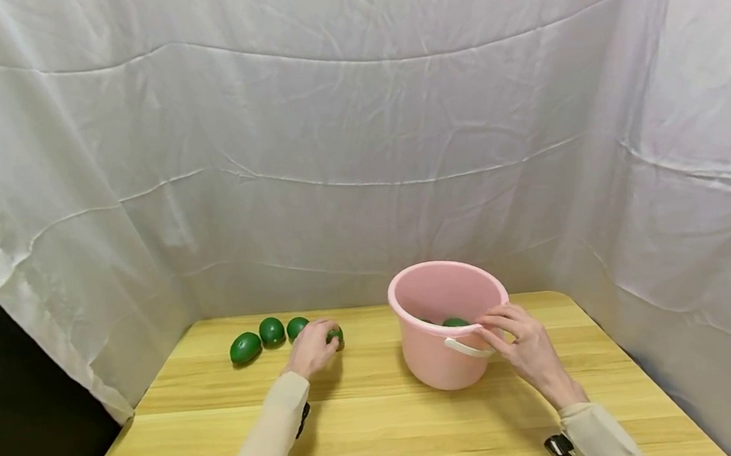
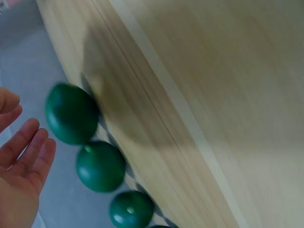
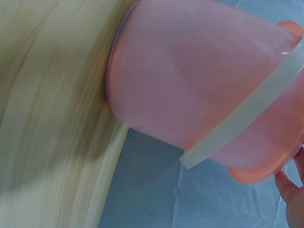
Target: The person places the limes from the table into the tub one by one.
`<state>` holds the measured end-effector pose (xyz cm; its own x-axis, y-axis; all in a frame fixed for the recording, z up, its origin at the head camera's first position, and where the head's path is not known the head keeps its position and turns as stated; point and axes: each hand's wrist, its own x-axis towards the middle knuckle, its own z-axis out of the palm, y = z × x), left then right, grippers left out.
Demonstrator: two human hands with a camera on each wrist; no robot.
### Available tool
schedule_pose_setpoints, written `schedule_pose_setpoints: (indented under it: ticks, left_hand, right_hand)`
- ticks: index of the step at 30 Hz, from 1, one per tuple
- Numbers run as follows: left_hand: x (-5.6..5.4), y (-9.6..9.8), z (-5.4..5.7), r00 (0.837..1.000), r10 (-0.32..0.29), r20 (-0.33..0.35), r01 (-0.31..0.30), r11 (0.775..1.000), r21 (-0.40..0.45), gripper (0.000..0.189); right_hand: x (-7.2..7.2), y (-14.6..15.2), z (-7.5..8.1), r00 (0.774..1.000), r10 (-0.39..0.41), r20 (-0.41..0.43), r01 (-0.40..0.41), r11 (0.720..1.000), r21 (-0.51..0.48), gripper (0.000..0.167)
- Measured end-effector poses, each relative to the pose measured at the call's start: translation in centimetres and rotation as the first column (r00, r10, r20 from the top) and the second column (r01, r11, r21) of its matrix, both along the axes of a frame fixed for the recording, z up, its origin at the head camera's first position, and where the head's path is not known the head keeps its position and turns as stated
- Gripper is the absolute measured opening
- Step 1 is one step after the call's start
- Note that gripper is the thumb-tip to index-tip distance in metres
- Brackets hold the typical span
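Observation:
In the head view my left hand (image 1: 313, 347) is over the right end of a row of smooth, oval green fruits, partly covering the rightmost fruit (image 1: 335, 334). The left wrist view has its slightly bent fingers apart from the nearest green fruit (image 2: 71, 114), with a gap beside it. A pink bucket (image 1: 444, 358) stands upright on the table, with green fruit (image 1: 455, 321) inside. My right hand (image 1: 526, 345) pinches the bucket's near right rim, thumb outside and fingers over the edge. The right wrist view has its thumb (image 3: 286, 186) at the rim.
Left of my left hand lie more green fruits, including one at the far left (image 1: 245, 348). The bucket's white handle (image 1: 467, 347) hangs down its front. The wooden table (image 1: 376, 437) is bounded by a pale curtain (image 1: 329, 149) behind and at the sides.

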<state>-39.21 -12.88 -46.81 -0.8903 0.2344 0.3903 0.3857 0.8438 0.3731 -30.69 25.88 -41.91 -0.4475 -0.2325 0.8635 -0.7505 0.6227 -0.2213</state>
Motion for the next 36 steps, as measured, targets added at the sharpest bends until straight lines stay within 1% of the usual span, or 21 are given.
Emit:
schedule_pose_setpoints:
  ticks: [3,5,7,10,13,16,18,22,25,26,29,32,33,36]
  left_hand:
    - [-0.3,-1.0,-0.4,0.999,0.034,0.031,-0.032,0.998,-0.051,0.022]
    - [-0.4,-1.6,-0.6,0.998,0.05,0.04,-0.046,0.995,-0.089,0.024]
    - [-0.5,-2.0,-0.8,0.997,0.062,0.034,-0.057,0.989,-0.138,0.028]
    - [-0.6,-2.2,-0.9,0.997,0.074,0.006,-0.071,0.979,-0.189,0.035]
    - [-0.8,-2.2,-0.9,0.997,0.081,-0.011,-0.081,0.969,-0.233,0.041]
    - [-0.9,-1.8,-0.8,0.997,0.074,-0.014,-0.076,0.961,-0.265,0.047]
    - [-1.0,-1.5,-0.8,0.997,0.075,0.007,-0.07,0.955,-0.29,0.05]
    - [-1.2,-1.1,-1.2,0.995,0.088,0.054,-0.063,0.93,-0.361,0.056]
    - [-1.1,-0.8,-1.3,0.995,0.069,0.077,-0.036,0.927,-0.373,0.056]
    - [-1.3,-0.8,-1.6,0.997,0.05,0.058,-0.025,0.928,-0.371,0.056]
    - [-1.1,-0.4,-1.2,1.0,0.004,0.028,0.006,0.941,-0.337,0.052]
    - [-1.1,0.0,-1.1,1.0,-0.013,0.017,0.018,0.94,-0.342,0.052]
    - [-0.8,0.2,-0.8,0.999,-0.006,0.04,0.019,0.942,-0.335,0.052]
    - [-0.9,0.7,-1.1,0.996,0.007,0.091,0.024,0.942,-0.334,0.056]
  right_hand:
    - [0.1,-0.2,-0.1,1.0,-0.003,0.003,0.003,1.0,-0.003,0.025]
    - [0.2,-0.3,-0.1,1.0,-0.007,0.014,0.007,1.0,0.0,0.025]
    - [0.4,-0.3,-0.1,1.0,-0.008,0.028,0.008,1.0,-0.001,0.024]
    - [0.5,-0.3,0.0,0.999,-0.006,0.036,0.006,1.0,-0.006,0.024]
    - [0.4,-0.3,0.1,1.0,0.001,0.019,-0.001,1.0,-0.006,0.025]
    - [0.2,-0.3,0.2,1.0,0.003,0.0,-0.003,1.0,-0.007,0.026]
    - [0.1,-0.3,0.2,1.0,0.002,-0.007,-0.002,1.0,-0.007,0.026]
    - [0.2,-0.3,0.2,1.0,-0.006,0.013,0.006,1.0,-0.008,0.025]
    - [0.2,-0.3,0.2,1.0,-0.007,0.002,0.007,1.0,-0.014,0.026]
    - [0.1,-0.3,0.2,1.0,-0.008,-0.004,0.008,1.0,-0.015,0.027]
    - [0.0,-0.3,0.1,1.0,-0.005,-0.019,0.004,1.0,-0.021,0.028]
    - [-0.1,-0.1,0.0,1.0,-0.007,-0.001,0.007,1.0,-0.021,0.027]
    - [-0.1,-0.1,0.0,1.0,-0.005,0.008,0.006,1.0,-0.023,0.027]
    - [-0.1,0.0,0.0,1.0,-0.007,0.011,0.008,1.0,-0.016,0.026]
